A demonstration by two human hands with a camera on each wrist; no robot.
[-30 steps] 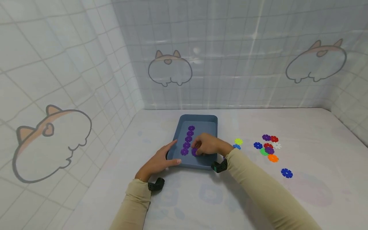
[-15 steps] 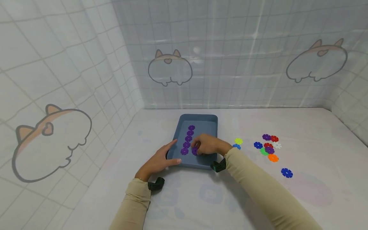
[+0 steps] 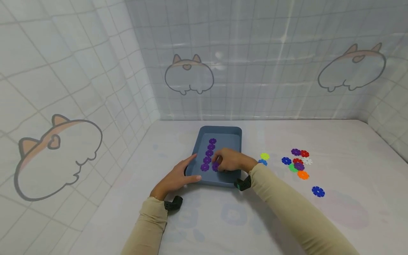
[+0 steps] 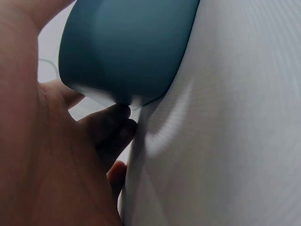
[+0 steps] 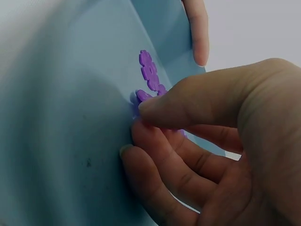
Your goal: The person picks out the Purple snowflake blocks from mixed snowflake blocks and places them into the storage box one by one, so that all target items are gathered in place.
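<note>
In the head view, a blue-grey tray [image 3: 229, 138] lies on the white cloth with a column of purple snowflake discs [image 3: 209, 153] along its left half. My right hand [image 3: 230, 159] reaches into the tray and pinches another purple snowflake disc [image 3: 215, 166] between thumb and fingers, just right of the column's near end. Seen from the right wrist, the thumb and fingertips partly cover that disc [image 5: 142, 95], close to the tray floor. My left hand [image 3: 175, 180] holds the tray's near left corner, thumb and a finger over the rim; other fingers are under the corner [image 4: 127, 52].
Right of the tray lie loose snowflake discs: a yellow one [image 3: 265, 156], a light blue one [image 3: 262, 162] partly behind the right arm, a mixed cluster [image 3: 298, 163], an orange one [image 3: 303, 175] and a dark blue one [image 3: 318, 191]. A printed curtain [image 3: 255, 88] hangs behind.
</note>
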